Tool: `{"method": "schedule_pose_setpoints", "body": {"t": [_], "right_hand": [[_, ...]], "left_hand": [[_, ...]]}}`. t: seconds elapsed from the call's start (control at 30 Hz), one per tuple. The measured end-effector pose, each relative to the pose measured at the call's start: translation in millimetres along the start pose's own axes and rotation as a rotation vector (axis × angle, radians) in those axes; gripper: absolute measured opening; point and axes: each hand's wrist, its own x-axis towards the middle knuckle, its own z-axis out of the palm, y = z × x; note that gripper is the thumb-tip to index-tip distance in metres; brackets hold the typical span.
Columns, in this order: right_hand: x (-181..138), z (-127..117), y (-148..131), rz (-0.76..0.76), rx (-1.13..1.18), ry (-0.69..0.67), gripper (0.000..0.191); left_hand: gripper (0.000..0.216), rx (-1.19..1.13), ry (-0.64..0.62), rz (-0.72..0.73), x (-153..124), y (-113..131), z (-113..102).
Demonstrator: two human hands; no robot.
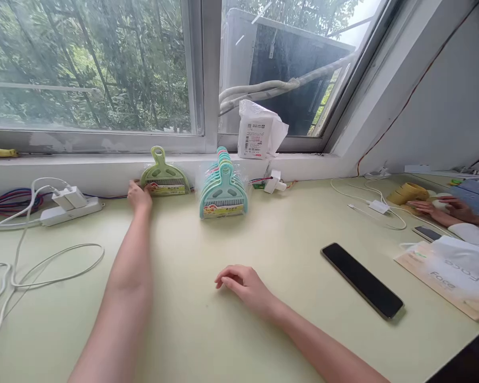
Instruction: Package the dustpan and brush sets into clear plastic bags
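At the back left, my left hand (139,197) is closed on the left edge of a green mini dustpan and brush set (165,174) in clear wrap. The set stands upright against the low wall, its handle ring at the top. To its right, several more such sets stand in a row one behind another; the front one is a light blue dustpan and brush set (224,194). Resting on the table, my right hand (243,284) is loosely curled, with a gap between thumb and fingers and nothing visible in it.
A white power strip (69,211) and cables lie at left. A plastic-wrapped box (257,133) sits on the windowsill. At right are a black phone (362,279), a face tissue pack (451,274), a yellow tape roll (407,193) and another person's hands (443,210).
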Motion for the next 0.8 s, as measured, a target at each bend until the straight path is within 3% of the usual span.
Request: {"method": "schedule_pose_setpoints", "body": {"t": [0.2, 0.4, 0.43, 0.57, 0.63, 0.73, 0.8], "right_hand": [[1, 0, 1, -0.037, 0.023, -0.006, 0.021], [1, -1, 5, -0.071, -0.001, -0.011, 0.022], [1, -1, 6, -0.076, -0.009, -0.01, 0.022], [1, -3, 9, -0.109, -0.016, -0.024, 0.023], [2, -3, 11, -0.136, -0.02, -0.03, 0.023], [4, -4, 15, -0.172, 0.006, -0.043, 0.022], [5, -5, 17, -0.185, 0.028, -0.054, 0.022]], "left_hand": [[0.062, -0.032, 0.108, 0.002, -22, 7, -14], [0.037, -0.08, 0.365, 0.041, -61, 27, -47], [0.032, -0.097, 0.33, 0.074, -69, 32, -51], [0.031, -0.198, -0.065, 0.312, -106, 57, -62], [0.028, -0.273, -0.203, 0.405, -127, 68, -63], [0.038, -0.329, -0.378, 0.385, -155, 80, -62], [0.046, -0.361, -0.521, 0.279, -168, 86, -61]]}}
